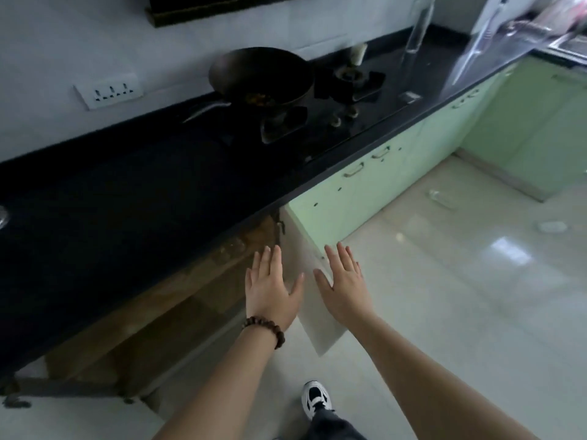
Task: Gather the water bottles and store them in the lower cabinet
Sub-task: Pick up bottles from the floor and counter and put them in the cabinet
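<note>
Both my hands are stretched out flat, fingers spread, holding nothing. My left hand [270, 289], with a bead bracelet on its wrist, hovers in front of the open lower cabinet [178, 315], whose brown inside is dim. Faint clear bottle shapes [232, 249] seem to stand inside near the top right. My right hand [346, 289] is over the edge of the opened cabinet door [320, 328]. A tall clear bottle [416, 30] stands upright on the black counter at the back right. Another clear bottle [442, 198] lies on the floor by the green cabinets.
A black wok [263, 76] with food sits on the gas stove [343, 90]. Clear plastic sheeting [495, 49] hangs over the counter's far right. Closed green cabinets [381, 185] run along below. A small pale object [552, 227] lies on the glossy tile floor. My shoe [316, 400] is below.
</note>
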A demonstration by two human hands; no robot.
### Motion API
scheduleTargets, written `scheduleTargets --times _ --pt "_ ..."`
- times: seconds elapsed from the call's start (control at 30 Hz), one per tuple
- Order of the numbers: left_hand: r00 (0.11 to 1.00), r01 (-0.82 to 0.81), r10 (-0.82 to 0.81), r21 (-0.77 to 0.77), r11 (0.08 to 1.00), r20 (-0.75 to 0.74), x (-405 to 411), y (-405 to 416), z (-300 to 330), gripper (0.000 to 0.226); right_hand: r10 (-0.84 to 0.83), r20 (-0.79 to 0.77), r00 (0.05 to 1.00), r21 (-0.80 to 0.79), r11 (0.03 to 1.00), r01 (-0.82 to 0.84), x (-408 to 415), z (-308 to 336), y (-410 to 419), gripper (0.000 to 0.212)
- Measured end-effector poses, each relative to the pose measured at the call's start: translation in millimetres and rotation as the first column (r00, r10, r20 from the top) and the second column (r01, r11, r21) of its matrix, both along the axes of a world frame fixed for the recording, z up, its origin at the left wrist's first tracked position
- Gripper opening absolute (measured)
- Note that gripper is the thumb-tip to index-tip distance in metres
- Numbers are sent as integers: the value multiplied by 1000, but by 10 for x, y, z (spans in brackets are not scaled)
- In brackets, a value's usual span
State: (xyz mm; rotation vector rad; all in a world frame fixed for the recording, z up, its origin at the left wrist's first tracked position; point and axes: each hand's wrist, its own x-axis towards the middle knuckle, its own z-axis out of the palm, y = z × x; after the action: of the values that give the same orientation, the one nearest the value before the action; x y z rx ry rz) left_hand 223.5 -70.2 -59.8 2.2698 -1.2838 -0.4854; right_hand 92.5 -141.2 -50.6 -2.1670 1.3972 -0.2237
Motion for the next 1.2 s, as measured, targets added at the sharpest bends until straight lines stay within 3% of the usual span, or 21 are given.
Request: scheduleTargets --times 0.3,0.5,1.2 --pt "958 286 -285 -4 958 23 -951 -640 153 75 -423 13 906 -56 905 423 -1432 103 -151 59" --pt "915 402 -401 -12 916 45 -1495 -1160 227 76 -594 57 802 -39 802 597 -2105 82 -424 57" --pt "894 439 -435 -14 898 109 -3916 -4365 294 76 -620 110 777 -30 779 626 -4520 87 -3579 57"
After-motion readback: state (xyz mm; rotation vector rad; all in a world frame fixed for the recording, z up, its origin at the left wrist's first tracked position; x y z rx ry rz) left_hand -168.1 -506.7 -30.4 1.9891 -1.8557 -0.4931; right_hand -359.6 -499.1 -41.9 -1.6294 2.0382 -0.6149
